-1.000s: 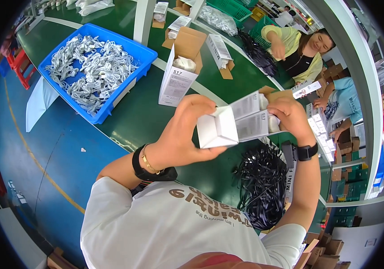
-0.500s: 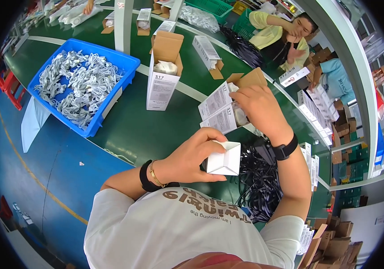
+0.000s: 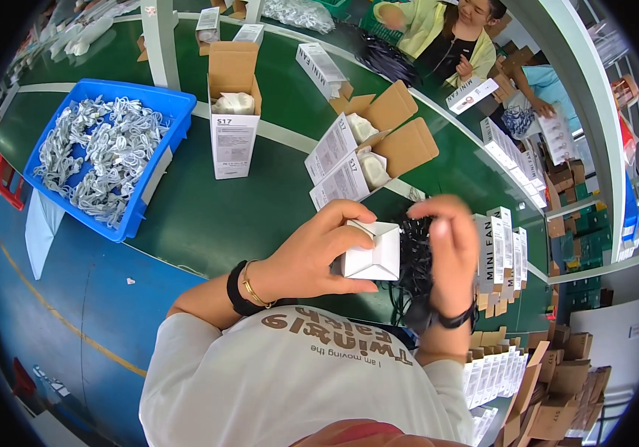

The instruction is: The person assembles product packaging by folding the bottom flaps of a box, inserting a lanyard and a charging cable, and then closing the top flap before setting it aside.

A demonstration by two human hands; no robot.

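Note:
My left hand (image 3: 319, 249) is closed around a small white box (image 3: 380, 257), its folded end flaps facing up. Just right of that box, my right hand (image 3: 450, 253) is blurred by motion; its fingers look apart, with nothing visible in them. Partly behind my right hand lies a heap of black straps or cords (image 3: 412, 261). Beyond both hands, two open white cartons (image 3: 334, 160) with brown inner flaps lean side by side, each with a white wrapped item inside. Another open carton (image 3: 233, 145) stands upright farther left, a wrapped item showing at its top.
A blue bin (image 3: 137, 205) of bundled white cables sits on the green table (image 3: 178, 249) at left. White cartons (image 3: 494, 249) stand at right, beside the table's white frame post (image 3: 159, 52). Two people (image 3: 450, 41) work across the table.
My right hand has come back from the paired cartons toward the small box, leaving their brown flaps standing open. My left hand still holds the small box. The whole view has shifted slightly.

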